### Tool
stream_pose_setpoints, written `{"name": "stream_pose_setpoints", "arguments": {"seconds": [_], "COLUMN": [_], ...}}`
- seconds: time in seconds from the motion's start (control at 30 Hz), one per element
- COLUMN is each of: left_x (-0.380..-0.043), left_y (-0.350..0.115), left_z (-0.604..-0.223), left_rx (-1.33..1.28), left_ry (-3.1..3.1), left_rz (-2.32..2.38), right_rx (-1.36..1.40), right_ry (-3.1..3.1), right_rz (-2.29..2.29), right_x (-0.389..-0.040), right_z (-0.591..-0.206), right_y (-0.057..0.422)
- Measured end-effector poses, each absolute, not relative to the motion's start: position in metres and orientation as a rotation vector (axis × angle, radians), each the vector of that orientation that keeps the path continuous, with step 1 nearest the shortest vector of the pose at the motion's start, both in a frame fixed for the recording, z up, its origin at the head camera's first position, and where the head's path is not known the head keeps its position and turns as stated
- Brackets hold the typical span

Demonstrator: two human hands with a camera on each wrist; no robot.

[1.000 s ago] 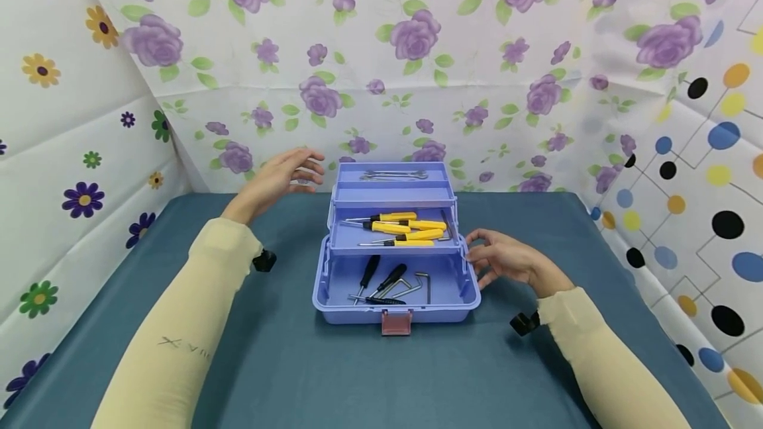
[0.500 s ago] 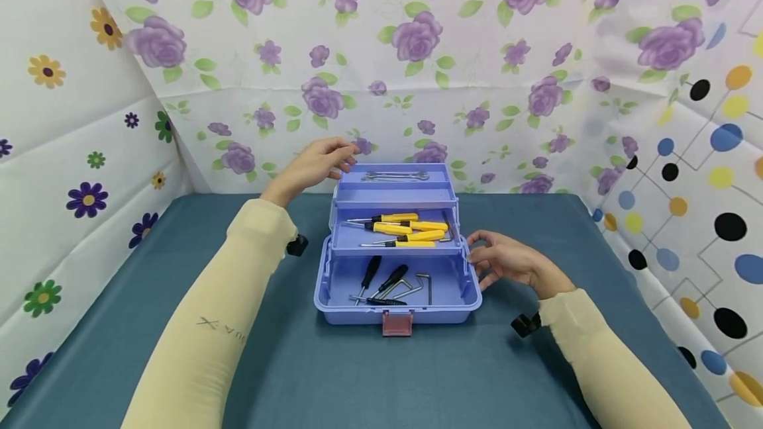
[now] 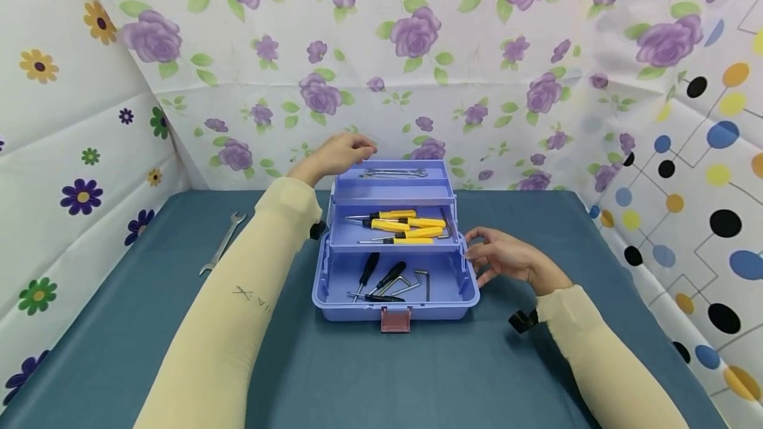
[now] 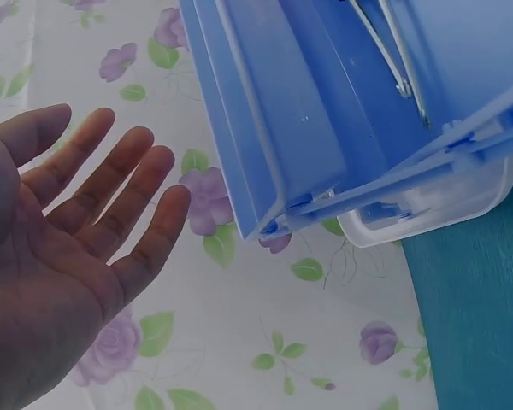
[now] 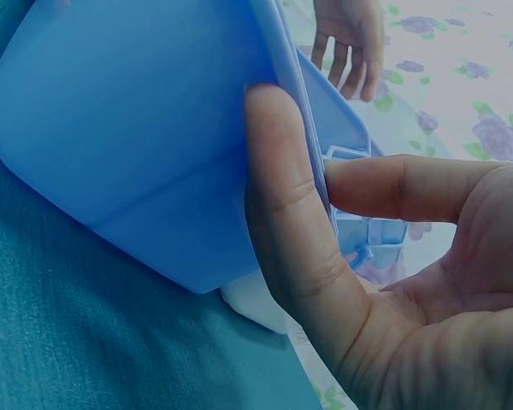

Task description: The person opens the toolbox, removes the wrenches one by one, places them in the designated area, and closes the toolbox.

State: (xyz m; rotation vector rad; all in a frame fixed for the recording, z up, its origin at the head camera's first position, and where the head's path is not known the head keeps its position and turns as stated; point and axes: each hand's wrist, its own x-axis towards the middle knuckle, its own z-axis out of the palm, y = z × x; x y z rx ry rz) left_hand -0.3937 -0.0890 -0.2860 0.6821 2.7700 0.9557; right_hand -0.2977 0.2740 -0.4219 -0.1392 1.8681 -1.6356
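A lilac-blue toolbox [image 3: 330, 313] stands with its tiers spread out. Several yellow-handled screwdrivers [image 3: 417, 233] lie in the middle tray, and wrenches [image 3: 395, 173] lie in the top tray. Black-handled screwdrivers [image 3: 392, 274] and hex keys [image 3: 428, 285] fill part of the bottom. My left hand [image 3: 341, 153] hovers near the top tray's back left corner. In the left wrist view its fingers [image 4: 128, 205] are apart from the tray, holding nothing. My right hand [image 3: 507, 258] pinches the toolbox's right rim between thumb and forefinger, seen in the right wrist view [image 5: 308, 222].
A loose wrench [image 3: 223, 243] lies on the dark teal tablecloth [image 3: 381, 382] at left, beside my left sleeve. Floral curtains [image 3: 381, 85] hang behind the table, and patterned sheets flank both sides. A pink latch [image 3: 395, 320] hangs at the toolbox's front.
My left hand has moved right and slightly up, to the top tray's back left corner. The loose wrench has come into view from behind the sleeve. My right hand stays on the rim.
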Motion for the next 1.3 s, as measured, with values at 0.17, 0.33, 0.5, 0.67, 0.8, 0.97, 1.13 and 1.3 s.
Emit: {"name": "stream_pose_setpoints", "arguments": {"seconds": [0.17, 0.33, 0.5, 0.67, 0.8, 0.97, 1.13, 1.3], "left_x": [-0.397, -0.399, -0.403, -0.407, -0.405, -0.403, -0.405, -0.409], "left_y": [-0.084, -0.076, -0.066, -0.058, -0.052, -0.045, -0.038, -0.033], "left_z": [-0.286, -0.29, -0.291, -0.291, -0.29, -0.289, -0.291, -0.294], "left_rx": [0.666, 0.702, 0.753, 0.754, 0.74, 0.713, 0.693, 0.683], "left_ry": [2.748, 2.754, 2.767, 2.699, 2.638, 2.608, 2.566, 2.563], "left_rz": [0.906, 0.808, 0.707, 0.709, 0.679, 0.64, 0.605, 0.48], "right_rx": [-0.144, -0.138, -0.133, -0.142, -0.143, -0.131, -0.116, -0.112], "right_ry": [1.87, 1.871, 1.87, 1.877, 1.874, 1.868, 1.879, 1.885], "right_rz": [-1.636, -1.638, -1.642, -1.637, -1.63, -1.636, -1.646, -1.651], "right_x": [-0.299, -0.3, -0.3, -0.298, -0.298, -0.299, -0.298, -0.297], "right_z": [-0.423, -0.424, -0.423, -0.422, -0.422, -0.422, -0.422, -0.422], "right_y": [0.275, 0.275, 0.275, 0.276, 0.275, 0.275, 0.275, 0.274]}}
